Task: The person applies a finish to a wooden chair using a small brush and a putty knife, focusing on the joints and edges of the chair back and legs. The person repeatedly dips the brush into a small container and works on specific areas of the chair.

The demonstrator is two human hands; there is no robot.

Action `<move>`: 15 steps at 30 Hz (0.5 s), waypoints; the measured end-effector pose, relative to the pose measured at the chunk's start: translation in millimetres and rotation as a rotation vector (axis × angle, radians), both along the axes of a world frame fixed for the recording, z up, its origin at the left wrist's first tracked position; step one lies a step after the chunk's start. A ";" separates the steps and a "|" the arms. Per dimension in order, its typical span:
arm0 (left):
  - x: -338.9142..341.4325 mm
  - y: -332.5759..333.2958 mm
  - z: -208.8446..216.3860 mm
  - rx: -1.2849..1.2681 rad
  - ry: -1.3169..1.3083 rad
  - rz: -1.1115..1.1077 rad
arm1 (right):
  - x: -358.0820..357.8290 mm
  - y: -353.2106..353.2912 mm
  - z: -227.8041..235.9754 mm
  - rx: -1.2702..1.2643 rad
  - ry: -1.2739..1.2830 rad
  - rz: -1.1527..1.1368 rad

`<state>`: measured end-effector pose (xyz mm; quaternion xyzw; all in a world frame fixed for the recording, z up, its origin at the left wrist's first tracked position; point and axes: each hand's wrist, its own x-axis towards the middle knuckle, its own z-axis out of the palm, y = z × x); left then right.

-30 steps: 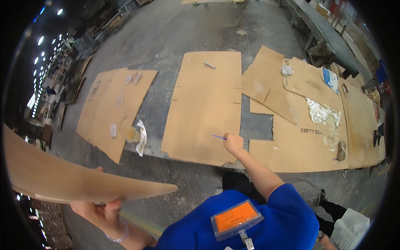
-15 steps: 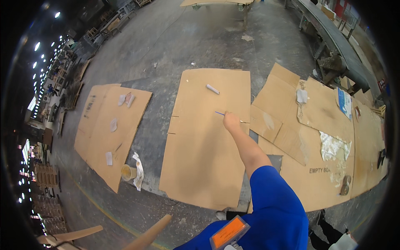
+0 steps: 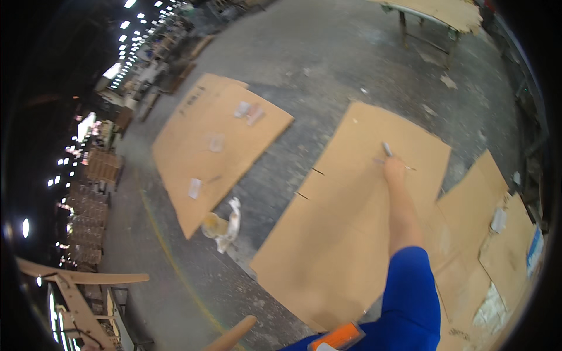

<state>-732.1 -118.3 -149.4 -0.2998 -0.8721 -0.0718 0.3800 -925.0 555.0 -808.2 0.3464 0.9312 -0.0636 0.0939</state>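
Just beyond our right hand, closed around a thin stick, the tube lies on the cardboard, its long axis pointing toward our knuckles; we cannot see our left hand.

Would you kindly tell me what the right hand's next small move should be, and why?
Probably to close the right hand around the pale cylinder without dropping the thin stick it holds. The cylinder lies on the cardboard sheet right by that hand, though whether they already touch is unclear.
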 end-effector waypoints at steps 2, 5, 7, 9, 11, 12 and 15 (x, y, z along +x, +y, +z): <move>2.3 -1.9 2.8 -0.015 0.020 -0.021 | 6.4 -26.8 -5.0 0.040 0.153 0.085; 9.4 -13.8 7.3 -0.020 0.032 -0.056 | 16.5 -75.5 3.7 -0.172 0.108 -0.083; 15.6 -25.3 9.2 -0.009 0.032 -0.087 | 50.5 -138.6 16.8 -0.150 0.144 0.065; 21.5 -38.3 8.4 0.003 0.026 -0.112 | 90.3 -197.4 47.4 -0.340 0.286 0.011; 20.0 -51.1 3.8 0.041 0.055 -0.188 | 123.8 -249.2 99.2 -0.504 0.496 -0.122; 10.7 -55.7 0.0 0.135 0.103 -0.314 | 140.0 -266.2 134.1 -0.533 0.459 -0.090; 4.5 -66.6 -3.1 0.222 0.214 -0.397 | 185.5 -301.3 261.7 -0.662 0.495 0.030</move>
